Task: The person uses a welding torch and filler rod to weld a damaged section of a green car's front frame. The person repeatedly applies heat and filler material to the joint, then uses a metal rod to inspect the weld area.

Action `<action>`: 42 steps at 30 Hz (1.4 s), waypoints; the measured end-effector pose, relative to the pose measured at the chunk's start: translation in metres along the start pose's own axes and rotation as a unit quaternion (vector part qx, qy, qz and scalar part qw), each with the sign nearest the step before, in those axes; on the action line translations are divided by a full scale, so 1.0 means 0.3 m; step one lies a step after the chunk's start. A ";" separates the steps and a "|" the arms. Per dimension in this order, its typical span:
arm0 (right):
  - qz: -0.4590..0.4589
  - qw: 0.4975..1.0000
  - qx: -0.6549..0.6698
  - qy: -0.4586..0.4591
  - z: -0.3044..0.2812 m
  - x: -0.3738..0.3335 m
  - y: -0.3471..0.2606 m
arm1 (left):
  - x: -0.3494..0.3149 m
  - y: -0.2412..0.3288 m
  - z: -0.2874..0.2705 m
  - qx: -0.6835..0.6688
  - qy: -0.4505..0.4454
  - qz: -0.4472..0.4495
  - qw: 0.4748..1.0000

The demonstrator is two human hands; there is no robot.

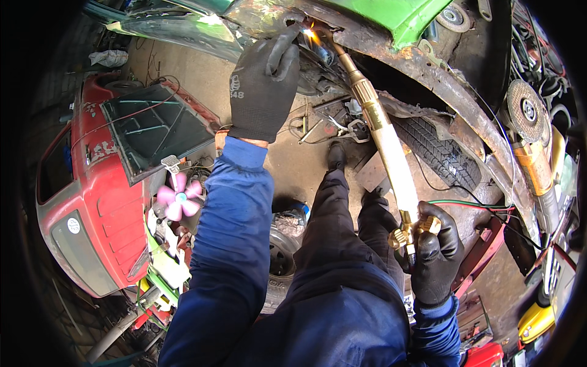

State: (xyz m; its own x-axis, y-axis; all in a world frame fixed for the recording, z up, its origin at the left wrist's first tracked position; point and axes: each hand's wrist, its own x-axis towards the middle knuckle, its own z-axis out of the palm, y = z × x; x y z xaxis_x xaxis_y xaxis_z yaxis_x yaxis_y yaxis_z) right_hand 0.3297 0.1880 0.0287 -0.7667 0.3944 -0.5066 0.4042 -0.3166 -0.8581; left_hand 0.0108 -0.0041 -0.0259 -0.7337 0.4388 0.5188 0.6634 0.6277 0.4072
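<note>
My right hand [437, 257], in a black glove, grips a brass gas torch [388, 144] at its valve end, around the knobs. The torch slants up and left, and a bright flame [312, 34] burns at its tip against the rusty edge of a car body panel [422, 73]. Close to the flame is my left hand [263, 88], also black-gloved, with its fingers curled together at the metal edge. Whatever they pinch, if anything, is too small to make out. Green paint covers the upper bodywork [400, 18].
An angle grinder [532, 147] rests on the right beside the rusty panel. Under the panel lies a tyre [443, 153]; hoses run near it. A red vehicle cab [101, 202], a detached door [153, 128] and a pink fan [179, 197] stand at left. Loose parts litter the floor.
</note>
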 end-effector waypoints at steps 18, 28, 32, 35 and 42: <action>0.045 0.999 0.008 0.027 -0.092 -0.075 0.049 | -0.002 0.012 -0.006 -0.021 -0.013 -0.022 0.999; 0.054 0.996 0.032 0.058 -0.164 -0.124 0.131 | -0.014 0.065 0.012 -0.029 0.009 -0.055 0.998; 0.093 0.991 0.078 0.050 -0.206 -0.134 0.151 | -0.005 0.097 0.047 -0.125 0.066 -0.171 0.975; 0.073 0.993 0.067 0.058 -0.223 -0.139 0.163 | 0.015 0.105 0.040 -0.125 0.076 -0.220 0.964; 0.056 0.995 0.055 0.061 -0.266 -0.138 0.180 | 0.054 0.101 0.027 -0.059 0.050 -0.236 0.969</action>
State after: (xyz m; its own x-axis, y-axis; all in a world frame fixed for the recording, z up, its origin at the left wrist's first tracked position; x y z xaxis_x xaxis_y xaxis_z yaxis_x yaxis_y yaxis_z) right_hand 0.4230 0.2235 -0.0032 -0.6510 0.4510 -0.6106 0.4208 -0.4551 -0.7848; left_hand 0.0179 0.0272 -0.0112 -0.9452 0.0530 0.3220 0.2746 0.6626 0.6968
